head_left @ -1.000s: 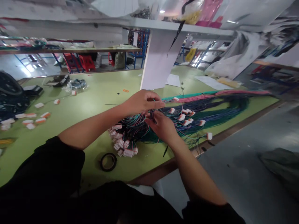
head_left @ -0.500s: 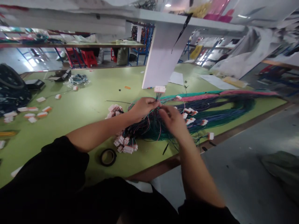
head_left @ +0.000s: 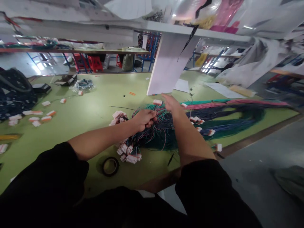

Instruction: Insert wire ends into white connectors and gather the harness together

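A bundle of thin wires [head_left: 163,139], green, blue, dark and pink, lies across the table in front of me. My left hand [head_left: 145,119] is closed in a pinch on some wires at the bundle's left part. Just beyond it, a white connector [head_left: 157,102] sits among the wire ends. My right hand [head_left: 170,103] is over the far side of the bundle with its fingers stretched out, holding nothing that I can see. White connectors [head_left: 118,116] cluster at the bundle's left end, and more connectors [head_left: 130,158] hang together nearer to me.
A roll of black tape [head_left: 110,166] lies near the table's front edge. Loose connectors [head_left: 47,118] are scattered at left, beside a dark patterned bag [head_left: 14,91]. A white upright panel [head_left: 169,63] carries the shelf [head_left: 223,35] overhead. Paper [head_left: 224,90] lies at the back right.
The white connector that stood raised above both hands is now lower, by the wires. My right hand has left my left and moved forward, its fingers now extended. My left hand has come slightly nearer.
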`<control>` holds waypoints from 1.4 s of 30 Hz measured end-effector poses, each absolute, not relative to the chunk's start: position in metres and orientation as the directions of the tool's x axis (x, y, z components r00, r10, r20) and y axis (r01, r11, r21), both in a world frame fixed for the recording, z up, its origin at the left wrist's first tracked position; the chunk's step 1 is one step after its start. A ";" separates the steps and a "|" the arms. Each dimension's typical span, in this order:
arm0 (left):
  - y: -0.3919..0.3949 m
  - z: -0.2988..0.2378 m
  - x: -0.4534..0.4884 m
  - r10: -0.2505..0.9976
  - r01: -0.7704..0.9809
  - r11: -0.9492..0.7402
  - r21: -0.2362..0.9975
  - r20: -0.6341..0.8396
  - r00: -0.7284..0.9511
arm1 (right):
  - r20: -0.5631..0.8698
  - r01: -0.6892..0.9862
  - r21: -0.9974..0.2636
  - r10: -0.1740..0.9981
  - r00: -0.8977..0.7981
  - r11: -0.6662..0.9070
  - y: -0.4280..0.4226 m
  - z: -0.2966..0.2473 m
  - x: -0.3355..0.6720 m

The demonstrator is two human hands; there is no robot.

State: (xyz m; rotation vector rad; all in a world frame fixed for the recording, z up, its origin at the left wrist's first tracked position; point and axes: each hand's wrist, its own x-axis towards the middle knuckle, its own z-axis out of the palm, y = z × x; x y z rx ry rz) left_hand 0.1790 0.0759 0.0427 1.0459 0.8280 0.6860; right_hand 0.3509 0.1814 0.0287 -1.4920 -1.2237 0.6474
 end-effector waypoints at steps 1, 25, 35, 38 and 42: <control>0.076 0.042 0.179 0.825 -0.099 0.342 0.935 -0.248 0.508 | 0.199 0.377 -0.925 0.909 0.365 0.051 0.183 0.032 0.348; 0.081 0.047 0.186 0.841 0.009 0.007 1.000 -0.010 0.542 | 0.091 0.534 -0.201 0.559 -0.824 0.821 -0.073 0.004 0.190; 0.059 0.047 0.187 0.784 0.111 -0.286 0.952 0.165 0.599 | 0.549 0.601 -0.739 0.789 0.276 0.304 -0.054 0.011 0.313; 0.052 0.048 0.188 0.779 0.147 -0.304 0.941 0.157 0.607 | 0.563 0.636 -0.721 0.768 0.305 0.275 -0.046 0.011 0.315; 0.051 0.044 0.188 0.774 0.117 -0.297 0.948 0.167 0.611 | 0.574 0.641 -0.713 0.762 0.300 0.285 -0.042 0.010 0.310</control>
